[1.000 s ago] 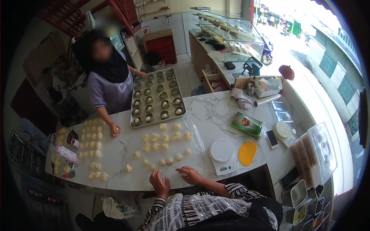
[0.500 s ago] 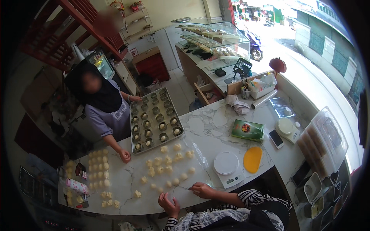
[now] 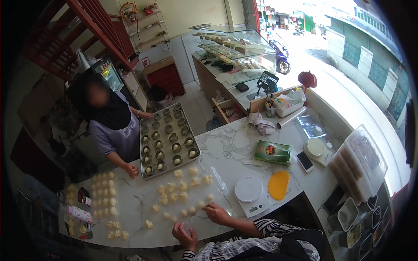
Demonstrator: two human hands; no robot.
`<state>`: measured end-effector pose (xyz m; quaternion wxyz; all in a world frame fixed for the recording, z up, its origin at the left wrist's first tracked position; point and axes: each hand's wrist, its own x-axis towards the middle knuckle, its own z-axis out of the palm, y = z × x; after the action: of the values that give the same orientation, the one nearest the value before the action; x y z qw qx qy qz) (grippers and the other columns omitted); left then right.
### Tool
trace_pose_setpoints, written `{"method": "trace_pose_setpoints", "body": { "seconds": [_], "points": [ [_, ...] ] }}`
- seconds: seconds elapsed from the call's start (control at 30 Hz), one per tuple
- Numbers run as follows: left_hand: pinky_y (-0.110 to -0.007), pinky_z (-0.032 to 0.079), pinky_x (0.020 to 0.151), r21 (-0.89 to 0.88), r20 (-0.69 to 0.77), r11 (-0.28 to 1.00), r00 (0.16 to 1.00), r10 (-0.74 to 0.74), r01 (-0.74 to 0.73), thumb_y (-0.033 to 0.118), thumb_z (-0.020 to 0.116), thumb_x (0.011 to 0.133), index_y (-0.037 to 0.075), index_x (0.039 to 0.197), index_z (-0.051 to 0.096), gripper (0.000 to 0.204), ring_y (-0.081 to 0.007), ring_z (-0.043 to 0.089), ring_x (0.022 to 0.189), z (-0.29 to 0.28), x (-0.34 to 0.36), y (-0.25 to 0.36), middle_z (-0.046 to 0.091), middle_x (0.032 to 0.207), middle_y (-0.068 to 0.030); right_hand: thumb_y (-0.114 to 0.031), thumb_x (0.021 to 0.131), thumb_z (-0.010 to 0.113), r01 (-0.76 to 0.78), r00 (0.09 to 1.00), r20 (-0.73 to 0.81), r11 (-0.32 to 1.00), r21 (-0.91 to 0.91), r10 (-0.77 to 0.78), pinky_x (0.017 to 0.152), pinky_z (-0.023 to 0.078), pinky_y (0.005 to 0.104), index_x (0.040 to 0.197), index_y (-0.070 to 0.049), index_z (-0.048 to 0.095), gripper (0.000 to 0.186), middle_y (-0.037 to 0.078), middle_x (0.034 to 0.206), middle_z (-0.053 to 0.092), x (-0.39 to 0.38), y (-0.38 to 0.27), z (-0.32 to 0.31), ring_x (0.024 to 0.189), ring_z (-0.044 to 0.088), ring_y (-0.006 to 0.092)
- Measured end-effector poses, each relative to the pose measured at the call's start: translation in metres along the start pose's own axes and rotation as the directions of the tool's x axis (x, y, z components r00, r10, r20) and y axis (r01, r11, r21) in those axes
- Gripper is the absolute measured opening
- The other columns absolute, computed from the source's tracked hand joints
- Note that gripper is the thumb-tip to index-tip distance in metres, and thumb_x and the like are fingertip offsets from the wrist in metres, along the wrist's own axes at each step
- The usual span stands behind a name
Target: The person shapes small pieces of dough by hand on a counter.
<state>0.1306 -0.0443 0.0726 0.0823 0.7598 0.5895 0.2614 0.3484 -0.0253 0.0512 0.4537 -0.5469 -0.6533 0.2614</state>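
Observation:
My left hand [image 3: 185, 237] is cupped at the counter's near edge, its fingers curled round something pale that I cannot make out. To its right, my right hand [image 3: 217, 214] stretches its fingers forward, with the tips close to a dough ball [image 3: 201, 203]; whether they touch is unclear. That ball belongs to a row of smooth dough balls [image 3: 183, 212] in front of my hands. Beyond the row lie several rough dough lumps [image 3: 171, 186]. A large metal tray [image 3: 164, 135] stands farther off, holding round moulds, some with a dough ball inside.
Across the counter, a person [image 3: 115, 130] has one hand at the tray and the other by its near corner. Rows of dough balls [image 3: 104, 191] and a pink-white bottle [image 3: 79, 214] are at left. A white scale [image 3: 248, 189] and yellow scraper [image 3: 278, 185] lie at right.
My right hand has moved slightly forward and left toward the dough balls. My left hand stays cupped near the edge. The whole view has shifted a little.

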Motion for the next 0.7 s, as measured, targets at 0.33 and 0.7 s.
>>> {"method": "trace_pose_setpoints", "body": {
  "seconds": [0.33,0.7],
  "points": [
    [-0.054,0.028,0.102,0.007,0.004,1.0,1.0,0.011,-0.011,0.023,0.058,0.08,0.002,0.116,0.048,0.042,-0.0414,0.039,0.118,0.004,0.002,0.005,0.045,0.123,-0.0226,-0.002,0.077,0.064,-0.06,0.997,0.052,0.997,-0.04,0.062,0.079,0.049,0.0406,0.092,-0.002,0.064,0.014,0.015,0.093,0.06,-0.003,0.011,-0.006,0.089,0.058,0.0338],
    [-0.056,0.024,0.104,-0.027,0.018,0.999,0.999,0.029,-0.029,0.026,0.056,0.082,0.004,0.116,0.048,0.042,-0.04,0.039,0.119,0.0,0.003,0.001,0.045,0.123,-0.0215,-0.002,0.075,0.067,-0.096,0.995,-0.032,0.993,-0.064,0.094,0.078,0.049,0.0394,0.093,-0.002,0.064,0.018,0.012,0.09,0.061,-0.015,0.001,-0.018,0.09,0.058,0.0314]
  ]
}}
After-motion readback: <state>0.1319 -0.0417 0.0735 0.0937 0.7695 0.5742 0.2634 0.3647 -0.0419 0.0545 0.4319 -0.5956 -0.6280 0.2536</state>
